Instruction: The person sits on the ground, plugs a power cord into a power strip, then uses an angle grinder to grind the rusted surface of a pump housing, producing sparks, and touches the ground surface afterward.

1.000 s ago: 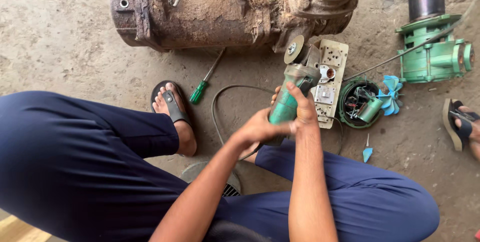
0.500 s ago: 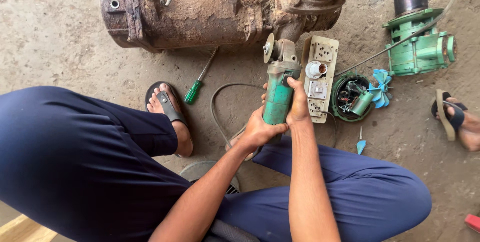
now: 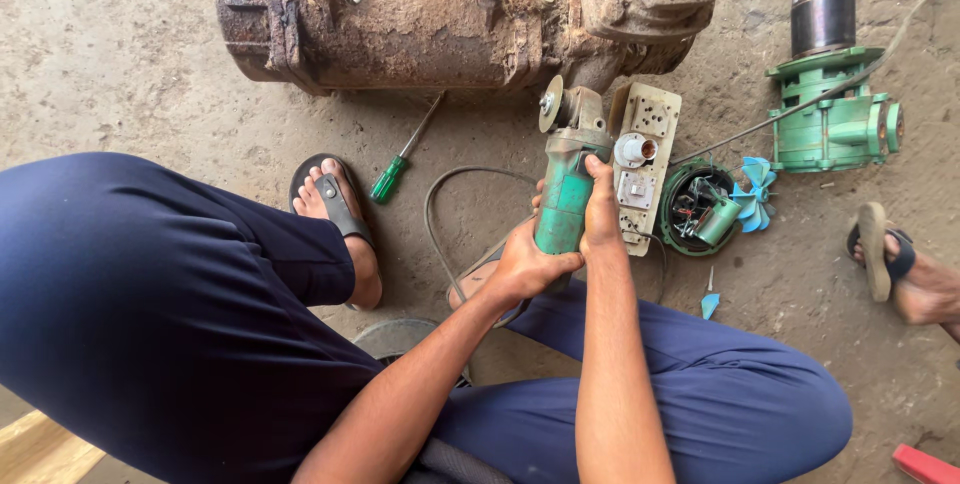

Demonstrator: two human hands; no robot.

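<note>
A green angle grinder (image 3: 564,192) with a grey head and a thin disc (image 3: 550,104) points up toward a large rusty motor housing (image 3: 450,14). My left hand (image 3: 520,266) grips the rear of its green body. My right hand (image 3: 601,209) wraps the body's right side, farther forward. The grinder's grey cord (image 3: 440,214) loops on the ground to the left of my hands. The disc sits close to the lower edge of the rusty housing; I cannot tell whether it touches.
A cream switch board with sockets (image 3: 645,159) lies right of the grinder. A green screwdriver (image 3: 400,162) lies left. A small green motor with a blue fan (image 3: 705,206) and a green pump body (image 3: 830,114) sit right. Another person's sandalled foot (image 3: 900,264) is at the right edge.
Both hands have carried the grinder to the left and up, bringing its disc closer to the rusty housing. The grip on the green body is unchanged.
</note>
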